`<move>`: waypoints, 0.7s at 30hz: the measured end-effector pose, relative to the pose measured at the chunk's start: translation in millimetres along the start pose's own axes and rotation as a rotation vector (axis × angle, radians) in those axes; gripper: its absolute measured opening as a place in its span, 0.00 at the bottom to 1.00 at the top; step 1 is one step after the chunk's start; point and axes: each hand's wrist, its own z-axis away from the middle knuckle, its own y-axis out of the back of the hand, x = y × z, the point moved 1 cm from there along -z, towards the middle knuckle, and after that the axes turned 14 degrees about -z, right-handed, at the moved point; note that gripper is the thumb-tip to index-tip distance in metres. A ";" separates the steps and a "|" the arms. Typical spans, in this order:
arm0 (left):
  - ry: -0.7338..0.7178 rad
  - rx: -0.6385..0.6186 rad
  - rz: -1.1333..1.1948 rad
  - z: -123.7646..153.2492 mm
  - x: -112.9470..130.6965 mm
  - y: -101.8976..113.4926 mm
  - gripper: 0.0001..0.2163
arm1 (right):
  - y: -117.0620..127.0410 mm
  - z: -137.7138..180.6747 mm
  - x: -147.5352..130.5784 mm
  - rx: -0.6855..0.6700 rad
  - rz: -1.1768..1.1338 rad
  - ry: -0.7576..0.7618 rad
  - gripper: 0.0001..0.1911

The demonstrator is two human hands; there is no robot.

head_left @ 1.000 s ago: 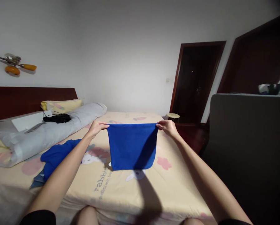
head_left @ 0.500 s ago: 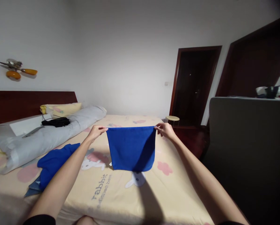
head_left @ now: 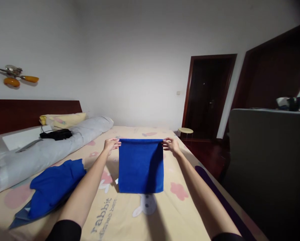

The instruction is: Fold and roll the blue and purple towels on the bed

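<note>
A square blue cloth is stretched flat between my hands, with a small white tag at its left edge. My left hand pinches the far left corner, and my right hand pinches the far right one. The held edge runs straight, slightly rolled over. The near edge seems to rest on the bed sheet, though I cannot tell how much of the cloth touches it. Left of my left forearm lies a crumpled heap of blue fabric, with a greyer blue piece under it.
A rolled grey quilt lies along the headboard side, bearing a black item and a white box. A dark panel rises at right. Beyond the bed stand a round stool and a dark door.
Both hands have shifted slightly down and closer together with the cloth. More of the cloth's length now shows, its near edge lower in view. The camera has tilted a little.
</note>
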 end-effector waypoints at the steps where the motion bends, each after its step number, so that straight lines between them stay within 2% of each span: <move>1: -0.011 0.010 0.015 -5.1 0.5 -3.3 0.16 | -1.1 -4.6 2.1 0.008 -0.007 0.024 0.14; 7: -0.150 0.053 0.068 -29.8 15.2 -12.2 0.18 | 1.2 -29.0 -5.3 0.025 -0.035 0.243 0.25; 9: -0.203 0.057 0.050 -27.1 10.8 -11.6 0.20 | 8.9 -26.5 -5.4 0.011 -0.017 0.288 0.28; 11: -0.230 0.041 -0.002 -12.8 -4.8 -9.9 0.21 | 22.0 -12.9 1.4 -0.026 0.029 0.300 0.29; 14: -0.226 -0.035 -0.131 33.2 -48.1 -5.4 0.17 | 49.5 31.2 26.3 -0.116 0.147 0.266 0.27; 18: -0.204 -0.181 -0.329 120.8 -124.7 3.7 0.08 | 83.7 118.9 80.2 -0.267 0.318 0.158 0.22; 21: -0.246 -0.260 -0.505 176.0 -180.4 12.4 0.04 | 99.8 179.9 121.3 -0.307 0.417 0.129 0.21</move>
